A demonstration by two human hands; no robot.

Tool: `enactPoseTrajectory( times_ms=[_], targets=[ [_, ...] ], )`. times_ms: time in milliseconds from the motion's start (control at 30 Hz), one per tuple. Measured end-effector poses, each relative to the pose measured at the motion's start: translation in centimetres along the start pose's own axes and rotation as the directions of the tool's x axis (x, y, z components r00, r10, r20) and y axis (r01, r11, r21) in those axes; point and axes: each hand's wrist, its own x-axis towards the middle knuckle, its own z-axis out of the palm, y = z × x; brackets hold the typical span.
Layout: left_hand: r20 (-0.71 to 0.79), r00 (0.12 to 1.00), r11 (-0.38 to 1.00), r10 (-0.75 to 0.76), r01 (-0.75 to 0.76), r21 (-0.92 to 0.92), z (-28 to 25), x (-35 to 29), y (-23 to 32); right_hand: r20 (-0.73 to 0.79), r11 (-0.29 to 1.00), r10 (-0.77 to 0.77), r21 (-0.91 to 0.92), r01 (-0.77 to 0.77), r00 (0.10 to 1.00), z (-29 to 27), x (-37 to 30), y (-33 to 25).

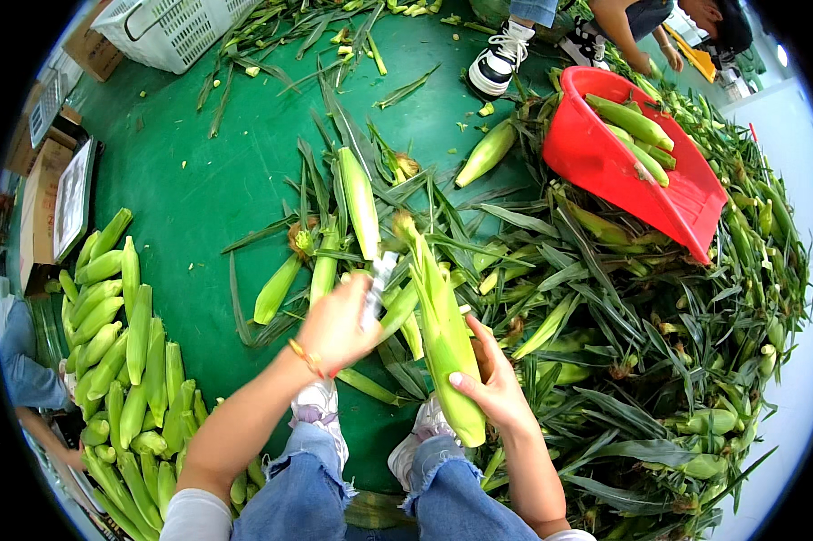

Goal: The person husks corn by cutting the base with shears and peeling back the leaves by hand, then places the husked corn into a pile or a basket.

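Note:
An ear of corn (450, 361) in pale green husk is held in my right hand (497, 383), its thumb across the lower husk. The ear stands tilted, with its browned silk end pointing away from me. My left hand (339, 317) is closed around a knife (379, 284), whose silvery blade is smeared by motion just left of that ear's upper part. Beyond my left hand another husked ear (360, 203) lies on cut leaves, and one more ear (278, 288) lies to its left. My shoes are on the green floor below.
Trimmed ears form a neat pile (141, 361) on the left. A large heap of leafy corn (659, 379) fills the right, bearing a red scoop (560, 135) with several ears. A white crate (177, 41) and cardboard boxes (41, 194) stand far left. Other people work at the edges.

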Motion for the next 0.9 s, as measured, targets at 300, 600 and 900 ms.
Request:
enactPoseTrajectory(
  times_ms=[300,600,900],
  targets=[
    [0.442,0.838,0.908,0.320,-0.139,-0.394,-0.7,-1.0,-2.1,0.003,0.801,-0.116,-0.592,0.095,0.993,-0.9,-0.3,-0.1],
    [0.479,0.858,0.980,0.185,-0.123,-0.159,-1.7,-0.2,-0.8,0.101,0.374,-0.247,-0.908,0.191,0.964,-1.7,-0.3,-1.2],
    [0.536,0.789,0.617,0.301,0.267,-0.740,1.4,-1.6,-1.0,0.195,0.803,0.217,0.521,-0.288,0.957,-2.6,0.1,2.7]
  ],
)
